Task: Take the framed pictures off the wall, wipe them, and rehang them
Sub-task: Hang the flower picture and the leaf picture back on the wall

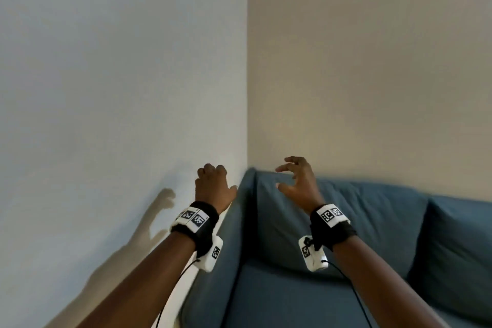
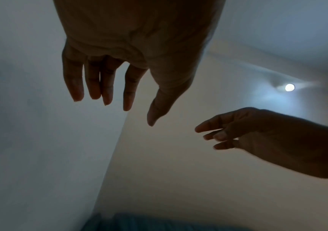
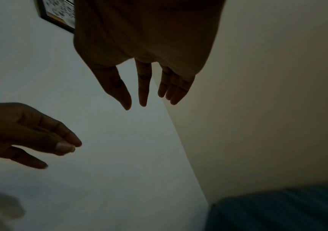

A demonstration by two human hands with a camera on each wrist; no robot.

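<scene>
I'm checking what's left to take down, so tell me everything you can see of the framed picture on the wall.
Only a corner of the framed picture shows, at the top left of the right wrist view. It has a thin dark frame around a pale print with small dark blotches and a tan strip along one edge. It hangs flat on the pale wall, partly hidden behind the right hand. Nothing visibly touches it. The head view misses it.

Sofa (image 1: 346, 221): blue woven cloth, matt. Walls (image 1: 106, 61) behind sofa: matt smooth paint. Wrist straps (image 1: 330, 231) above sofa: black cloth; camera housings (image 1: 210, 255) glossy white plastic.
</scene>
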